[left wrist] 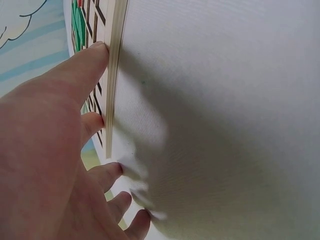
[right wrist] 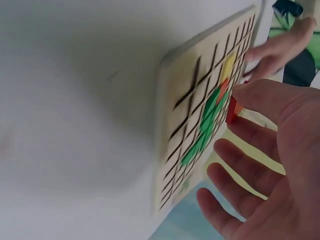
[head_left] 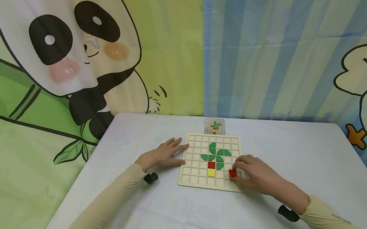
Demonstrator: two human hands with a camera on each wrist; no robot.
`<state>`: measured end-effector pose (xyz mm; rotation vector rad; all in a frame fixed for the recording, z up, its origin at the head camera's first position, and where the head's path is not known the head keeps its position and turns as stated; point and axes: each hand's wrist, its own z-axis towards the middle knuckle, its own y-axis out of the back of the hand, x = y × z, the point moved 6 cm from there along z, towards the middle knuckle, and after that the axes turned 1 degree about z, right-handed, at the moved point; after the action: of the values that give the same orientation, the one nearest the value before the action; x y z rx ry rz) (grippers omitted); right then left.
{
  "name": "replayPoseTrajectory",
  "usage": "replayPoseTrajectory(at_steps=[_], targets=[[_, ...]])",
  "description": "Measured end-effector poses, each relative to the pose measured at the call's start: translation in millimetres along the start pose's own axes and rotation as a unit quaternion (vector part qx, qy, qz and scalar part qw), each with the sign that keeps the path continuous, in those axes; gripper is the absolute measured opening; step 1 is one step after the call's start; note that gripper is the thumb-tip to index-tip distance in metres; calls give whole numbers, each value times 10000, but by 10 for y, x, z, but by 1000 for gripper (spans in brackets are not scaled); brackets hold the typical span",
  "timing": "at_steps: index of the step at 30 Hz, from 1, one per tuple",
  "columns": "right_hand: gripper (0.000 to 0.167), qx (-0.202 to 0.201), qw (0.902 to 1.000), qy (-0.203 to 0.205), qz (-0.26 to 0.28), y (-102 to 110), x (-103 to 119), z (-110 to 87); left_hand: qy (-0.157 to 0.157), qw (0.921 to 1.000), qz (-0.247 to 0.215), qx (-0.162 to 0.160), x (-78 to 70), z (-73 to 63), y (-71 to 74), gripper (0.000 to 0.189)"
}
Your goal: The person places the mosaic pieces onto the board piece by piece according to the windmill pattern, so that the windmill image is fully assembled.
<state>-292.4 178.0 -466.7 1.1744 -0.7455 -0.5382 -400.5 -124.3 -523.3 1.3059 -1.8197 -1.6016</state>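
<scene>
A pale wooden grid board (head_left: 191,179) lies on the table. Several green quarter-round pieces (head_left: 219,165) form a pinwheel on it, with a red square tile (head_left: 211,165) and a yellow square tile (head_left: 211,172) in line below. My right hand (head_left: 259,176) pinches another red square tile (right wrist: 233,109) between thumb and index finger, over the board's right part; its other fingers are spread. My left hand (head_left: 164,153) rests at the board's left edge, fingers spread, with thumb and index fingertip touching the rim in the left wrist view.
Behind the board lies a small card (head_left: 215,126) printed with a grid and a similar pinwheel pattern. A white cloth covers the table (head_left: 168,219). Cartoon-printed curtains (head_left: 166,40) hang beyond its far edge. A black band is on each wrist.
</scene>
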Motion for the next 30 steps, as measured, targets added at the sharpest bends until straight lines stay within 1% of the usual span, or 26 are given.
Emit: replayPoseTrajectory(at_steps=[4,7,9,14,22,27,30], targets=[[18,124,9995,278,78,-170,218,178,4,10000,11,0,3,12,1,77],[18,61,9993,366,-24,-294,324,226,9,10000,20,-3,4,19,-1,77],[20,-49,9992,380,-90,-350,364,232,9,10000,4,-8,3,19,0,76],[25,-234,9993,274,-46,-406,383,208,-2,10000,-48,11,-6,12,6,77],[23,-252,9992,152,268,-448,395,228,-8,10000,4,-20,-2,-3,8,76],[15,-575,9974,299,300,-495,460,291,15,10000,12,4,0,3,-3,77],[17,-763,9960,371,288,-517,493,323,10,10000,2,22,-2,11,-15,76]])
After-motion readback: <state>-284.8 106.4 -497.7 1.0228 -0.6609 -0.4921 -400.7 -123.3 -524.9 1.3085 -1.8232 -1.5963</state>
